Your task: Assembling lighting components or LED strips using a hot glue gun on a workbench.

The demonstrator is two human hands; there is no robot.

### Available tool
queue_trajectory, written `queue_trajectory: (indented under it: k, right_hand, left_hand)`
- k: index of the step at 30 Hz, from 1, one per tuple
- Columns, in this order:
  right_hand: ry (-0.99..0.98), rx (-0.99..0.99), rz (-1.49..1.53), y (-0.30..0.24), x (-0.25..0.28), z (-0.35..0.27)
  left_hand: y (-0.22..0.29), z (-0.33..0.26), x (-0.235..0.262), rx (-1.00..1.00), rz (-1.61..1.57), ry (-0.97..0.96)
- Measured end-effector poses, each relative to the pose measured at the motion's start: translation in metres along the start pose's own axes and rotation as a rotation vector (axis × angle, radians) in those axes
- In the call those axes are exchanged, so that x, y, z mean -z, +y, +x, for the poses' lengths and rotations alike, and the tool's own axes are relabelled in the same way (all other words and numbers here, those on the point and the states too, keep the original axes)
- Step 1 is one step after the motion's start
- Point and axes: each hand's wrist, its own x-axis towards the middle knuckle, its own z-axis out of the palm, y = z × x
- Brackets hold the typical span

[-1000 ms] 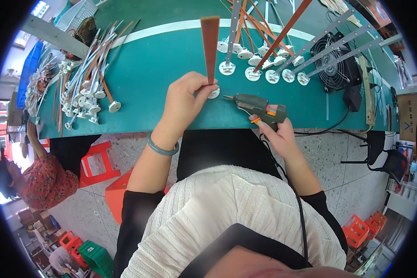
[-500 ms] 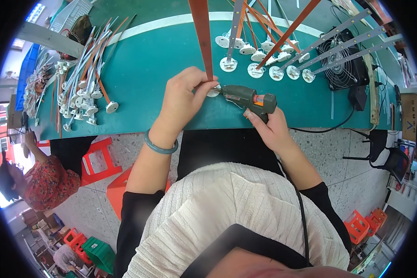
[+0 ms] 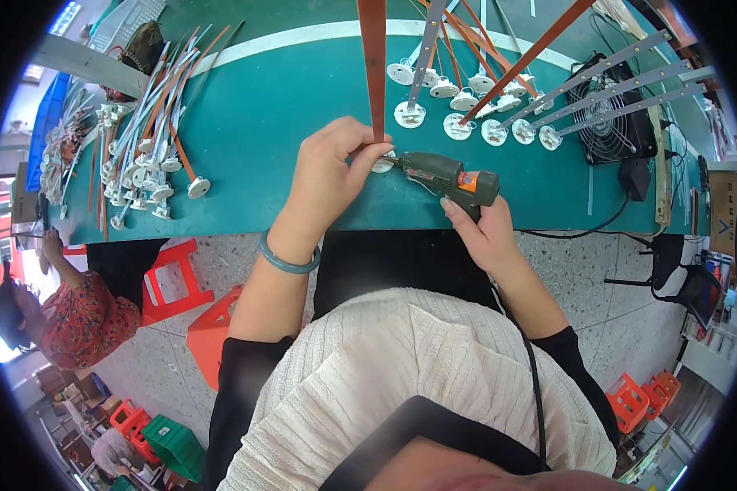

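Green tabletop (image 3: 262, 147) under the glue gun (image 3: 438, 170) — speckled floor (image 3: 577, 290), red stool (image 3: 209, 334) leftward.

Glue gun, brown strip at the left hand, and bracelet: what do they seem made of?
Glue gun: likely plastic, matte dark green, judging by its moulded-looking body.
Brown strip: smooth, flat, straight-edged; perhaps coated metal or plastic, the look leaves it open.
Bracelet: possibly polished stone or glass, grey-green, given its rigid round shape and soft sheen.
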Motion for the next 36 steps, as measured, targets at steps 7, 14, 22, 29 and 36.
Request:
queue_trajectory:
  k: [7,14,22,29,36]
  right_hand:
    - [-0.001,0.001,-0.009,-0.003,-0.002,0.0]
    - [0.022,-0.014,-0.001,-0.004,0.0,0.001]
    - [-0.003,-0.082,0.077,-0.001,0.001,0.001]
    - [-0.085,-0.229,0.377,0.007,0.007,0.003]
    - [-0.08,-0.207,0.416,0.004,0.011,-0.007]
  left_hand:
    - [0.001,0.0,0.002,0.017,0.02,-0.008]
    - [0.003,-0.001,0.001,0.017,0.028,-0.009]
    - [0.005,-0.002,0.0,0.021,0.029,-0.016]
    - [0.018,-0.002,0.005,0.03,0.059,-0.179]
    - [0.017,-0.003,0.008,0.001,0.038,-0.257]
